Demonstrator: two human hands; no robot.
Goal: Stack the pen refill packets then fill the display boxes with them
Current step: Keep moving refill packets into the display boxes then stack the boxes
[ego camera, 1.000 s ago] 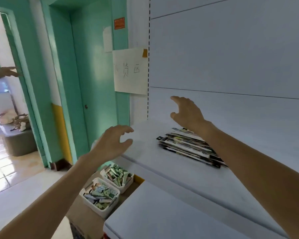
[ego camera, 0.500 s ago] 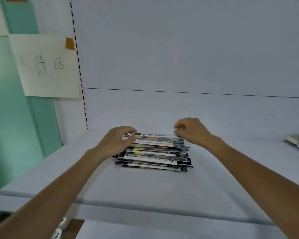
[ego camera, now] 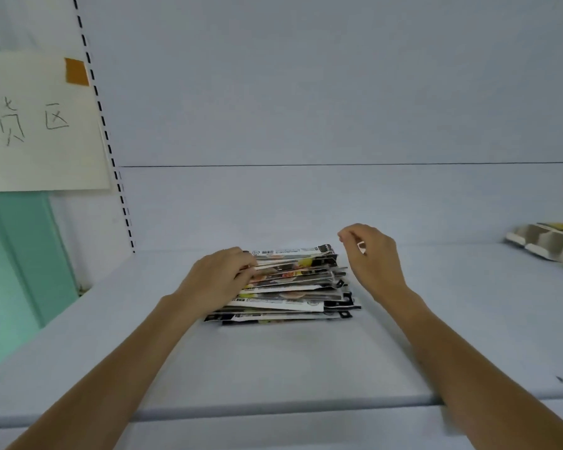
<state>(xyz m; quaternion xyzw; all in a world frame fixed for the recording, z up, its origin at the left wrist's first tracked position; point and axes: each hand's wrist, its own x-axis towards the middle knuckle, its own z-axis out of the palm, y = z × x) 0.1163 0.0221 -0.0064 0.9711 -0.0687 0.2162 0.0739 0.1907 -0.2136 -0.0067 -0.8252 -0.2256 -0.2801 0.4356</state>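
While the left hand [ego camera: 216, 280] holds the left end of the pen refill packets [ego camera: 293, 287], its fingers [ego camera: 241, 258] curled in among the upper layers, the pile sits ragged on the white shelf [ego camera: 273, 362], with lower packets poking out toward the near and right sides. The right hand [ego camera: 374, 258] hovers just off the pile's far right corner, fingers bent and thumb close to forefinger; whether they pinch anything I cannot tell. Squaring up likely works best by pressing inward from both ends, then tapping the near edge flush before lifting. What look like the display boxes [ego camera: 546, 245] lie well apart at the far right, so a tidy, firmly held stack should carry there without sliding.
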